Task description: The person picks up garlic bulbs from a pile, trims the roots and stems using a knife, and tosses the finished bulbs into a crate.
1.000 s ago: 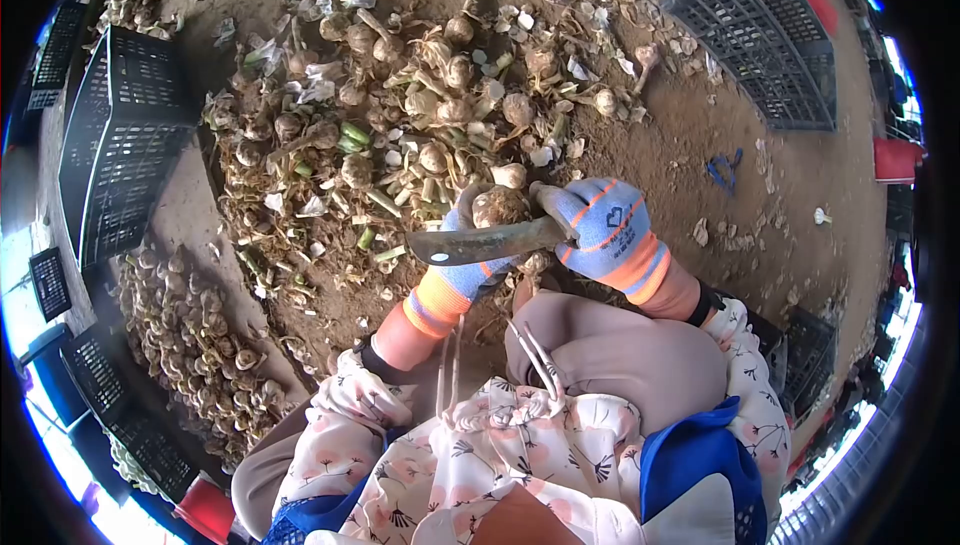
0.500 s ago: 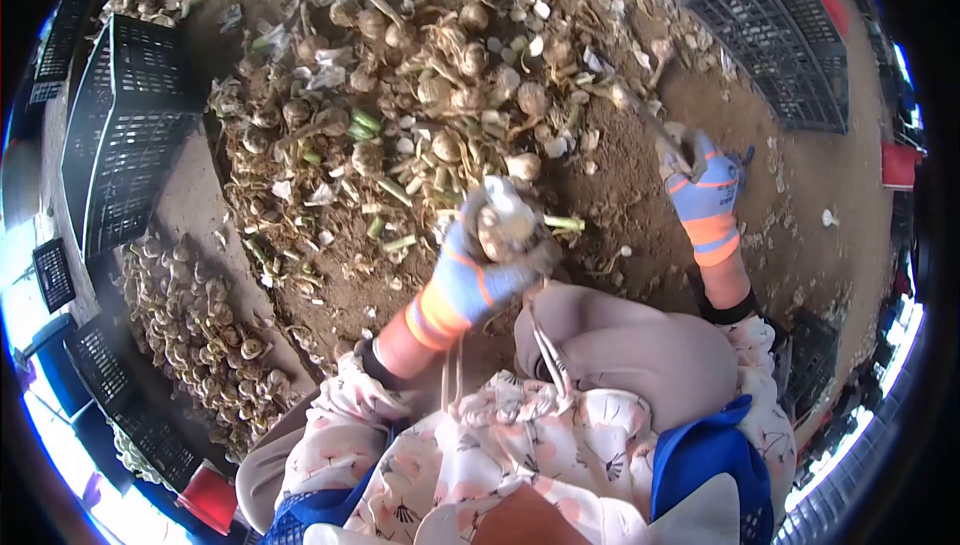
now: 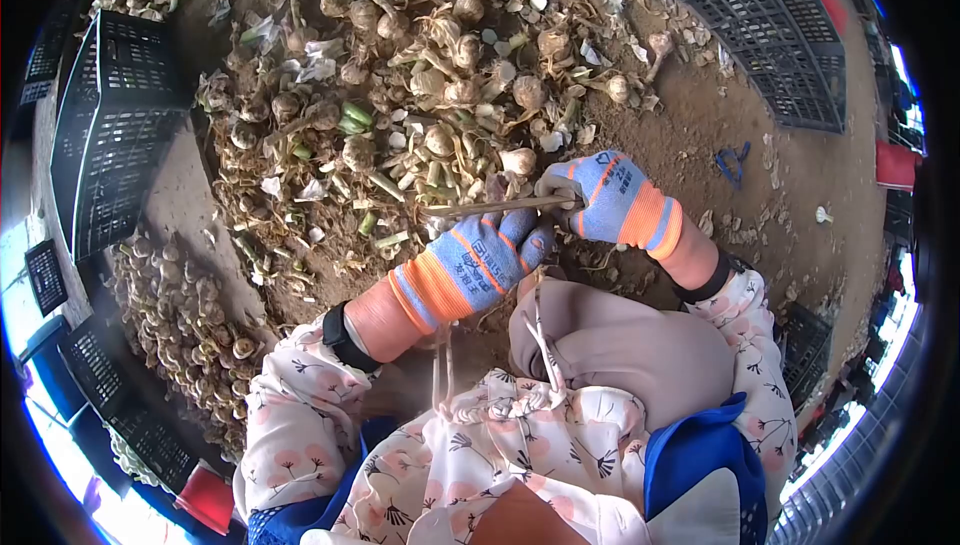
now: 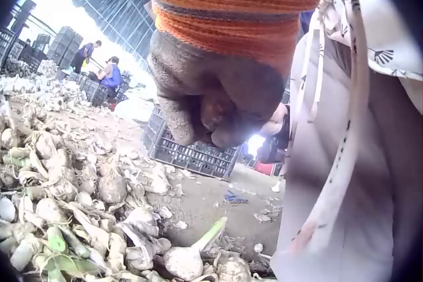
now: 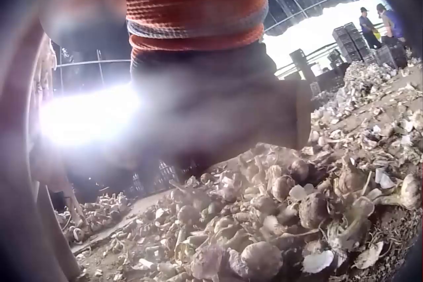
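Note:
In the head view the left hand (image 3: 480, 260), in a blue and orange glove, is turned back up with its fingers curled. Between those fingers the left wrist view shows part of a brownish garlic bulb (image 4: 215, 110); most of it is hidden. The right hand (image 3: 605, 200), gloved alike, grips a knife (image 3: 490, 209), seen nearly edge-on, its blade pointing left just above the left hand's fingers. Loose garlic bulbs (image 3: 440, 140) and cut stalks lie on the soil beyond both hands. In the right wrist view the right hand (image 5: 205, 110) is blurred.
Black crates stand at the left (image 3: 135, 135) and upper right (image 3: 770, 40). A second garlic pile (image 3: 185, 315) lies at the lower left. A blue object (image 3: 732, 163) is on the soil at the right. People (image 4: 111, 74) are in the background.
The right hand, swung out to the right with the knife half a second ago, is back beside the left. The left hand has turned back up, covering the bulb seen earlier.

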### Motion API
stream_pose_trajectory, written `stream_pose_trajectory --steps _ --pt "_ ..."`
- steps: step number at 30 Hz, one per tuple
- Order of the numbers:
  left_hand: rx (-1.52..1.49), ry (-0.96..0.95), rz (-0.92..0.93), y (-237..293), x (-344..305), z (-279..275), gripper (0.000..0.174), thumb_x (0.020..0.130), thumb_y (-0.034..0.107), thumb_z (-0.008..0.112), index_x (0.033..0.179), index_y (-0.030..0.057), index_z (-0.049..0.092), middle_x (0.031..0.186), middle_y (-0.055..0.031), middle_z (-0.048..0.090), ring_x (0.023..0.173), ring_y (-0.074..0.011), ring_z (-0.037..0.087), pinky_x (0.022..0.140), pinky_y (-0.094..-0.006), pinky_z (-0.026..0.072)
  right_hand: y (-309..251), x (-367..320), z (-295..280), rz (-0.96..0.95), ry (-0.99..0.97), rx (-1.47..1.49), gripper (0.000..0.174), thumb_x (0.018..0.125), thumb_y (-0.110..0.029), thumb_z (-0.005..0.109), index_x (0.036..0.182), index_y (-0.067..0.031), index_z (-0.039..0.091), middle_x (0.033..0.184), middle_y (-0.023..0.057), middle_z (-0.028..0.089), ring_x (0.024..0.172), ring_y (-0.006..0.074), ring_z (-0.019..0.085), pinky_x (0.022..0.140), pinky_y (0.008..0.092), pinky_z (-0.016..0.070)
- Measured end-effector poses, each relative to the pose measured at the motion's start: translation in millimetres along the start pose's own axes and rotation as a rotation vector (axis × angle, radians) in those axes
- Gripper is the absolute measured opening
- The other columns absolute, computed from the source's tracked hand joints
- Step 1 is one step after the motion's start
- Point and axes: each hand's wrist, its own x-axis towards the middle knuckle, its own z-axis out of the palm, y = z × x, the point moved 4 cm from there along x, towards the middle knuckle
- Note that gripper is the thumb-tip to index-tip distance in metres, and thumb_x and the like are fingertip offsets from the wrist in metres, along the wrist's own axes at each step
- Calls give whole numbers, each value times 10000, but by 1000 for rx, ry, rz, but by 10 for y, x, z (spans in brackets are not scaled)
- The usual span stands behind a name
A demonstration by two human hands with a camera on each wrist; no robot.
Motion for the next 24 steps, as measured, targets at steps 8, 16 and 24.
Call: stream_pose_trajectory --steps 8,16,24 --pt "-190 157 81 -26 -15 -42 424 676 70 566 1094 20 515 1062 -167 522 781 -297 592 632 -347 512 148 2 94 63 -89 300 209 721 -236 630 877 -97 618 804 125 641 739 296 617 660 356 483" --pt "-167 -164 -337 -746 -1274 -314 407 663 23 588 1065 42 528 1029 -155 539 922 -327 551 757 -386 477 1052 -311 263 491 323 840 300 728 -211 708 921 -1 614 794 127 650 720 171 599 666 281 477" --pt "316 -662 -1884 -1276 -3892 -1073 769 638 289 703 1269 -29 398 1217 -208 504 1156 -310 476 976 -340 378 1514 1192 -419 505 420 -354 431 739 -293 606 1132 -120 572 1010 137 624 898 292 602 788 340 480"
